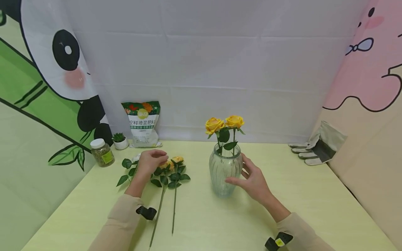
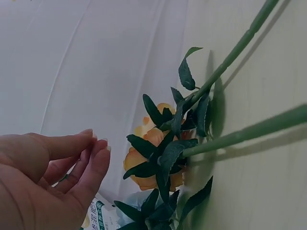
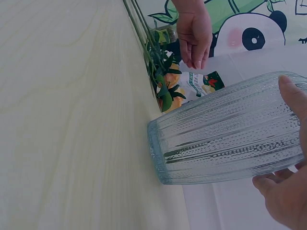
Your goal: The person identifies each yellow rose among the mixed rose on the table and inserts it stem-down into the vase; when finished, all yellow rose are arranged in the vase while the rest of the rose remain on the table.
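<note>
My right hand [image 1: 255, 182] grips the side of a ribbed clear glass vase [image 1: 221, 177], thumb in front and fingers behind. Two yellow roses [image 1: 234, 122] stand in the vase, blooms above its rim. My left hand [image 1: 151, 162] hovers over the blooms of two more yellow roses [image 1: 177, 159], whose long stems point toward the near edge. In the left wrist view, the thumb and fingertips of the left hand [image 2: 62, 177] come together with nothing between them, beside the rose blooms [image 2: 148, 165]. A white flower [image 1: 136, 158] with green leaves lies partly hidden behind the left hand.
At the back left stand a white-lidded jar [image 1: 102, 153], a small potted succulent [image 1: 120, 141] and a bag of fertilizer [image 1: 142, 125]. A pair of gloves [image 1: 323, 144] lies at the back right against the side wall. Printed cloth walls surround the pale table [image 1: 201, 223].
</note>
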A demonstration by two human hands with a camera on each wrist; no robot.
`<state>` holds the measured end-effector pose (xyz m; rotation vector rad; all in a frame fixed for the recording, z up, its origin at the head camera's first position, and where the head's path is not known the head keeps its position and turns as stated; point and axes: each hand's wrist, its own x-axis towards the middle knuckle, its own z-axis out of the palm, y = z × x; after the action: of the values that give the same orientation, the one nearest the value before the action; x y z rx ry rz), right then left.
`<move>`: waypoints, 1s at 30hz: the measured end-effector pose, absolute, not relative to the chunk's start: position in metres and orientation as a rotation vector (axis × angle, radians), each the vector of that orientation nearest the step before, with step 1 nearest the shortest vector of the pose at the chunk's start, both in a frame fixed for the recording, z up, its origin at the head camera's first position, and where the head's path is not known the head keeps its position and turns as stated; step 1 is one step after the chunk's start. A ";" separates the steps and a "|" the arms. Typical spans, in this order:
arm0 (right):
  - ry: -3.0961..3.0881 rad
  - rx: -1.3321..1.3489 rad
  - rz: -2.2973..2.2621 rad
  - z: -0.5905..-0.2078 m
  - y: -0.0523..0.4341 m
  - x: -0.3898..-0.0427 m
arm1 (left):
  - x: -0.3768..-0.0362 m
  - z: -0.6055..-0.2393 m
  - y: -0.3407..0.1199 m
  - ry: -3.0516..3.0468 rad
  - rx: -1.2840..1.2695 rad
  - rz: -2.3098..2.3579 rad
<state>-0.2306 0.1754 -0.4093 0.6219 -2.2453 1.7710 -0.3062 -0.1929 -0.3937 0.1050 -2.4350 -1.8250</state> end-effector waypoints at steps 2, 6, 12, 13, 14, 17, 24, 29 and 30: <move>-2.244 0.624 1.768 -0.410 0.176 -0.231 | -0.305 -0.392 -0.195 -2.499 0.069 -1.771; -2.242 0.622 1.761 -0.410 0.176 -0.231 | -0.303 -0.389 -0.199 -2.662 0.018 -1.652; -2.240 0.617 1.758 -0.411 0.177 -0.233 | -0.299 -0.385 -0.206 -2.904 -0.017 -1.441; -2.237 0.618 1.760 -0.411 0.177 -0.233 | -0.299 -0.386 -0.207 -2.938 -0.022 -1.403; -2.236 0.619 1.763 -0.410 0.177 -0.233 | -0.299 -0.387 -0.207 -2.964 -0.015 -1.382; -2.237 0.617 1.771 -0.410 0.177 -0.232 | -0.301 -0.391 -0.208 -3.021 -0.018 -1.324; -2.242 0.616 1.768 -0.410 0.177 -0.232 | -0.305 -0.405 -0.209 -3.061 0.003 -1.207; -2.255 0.607 1.763 -0.411 0.177 -0.232 | -0.307 -0.412 -0.210 -3.067 0.033 -1.223; -2.258 0.605 1.761 -0.411 0.178 -0.232 | -0.307 -0.413 -0.210 -3.069 0.040 -1.234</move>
<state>-0.2319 0.1775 -0.4105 0.6053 -2.2579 1.7615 -0.3072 -0.2102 -0.4129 0.0399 -3.0690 -1.2335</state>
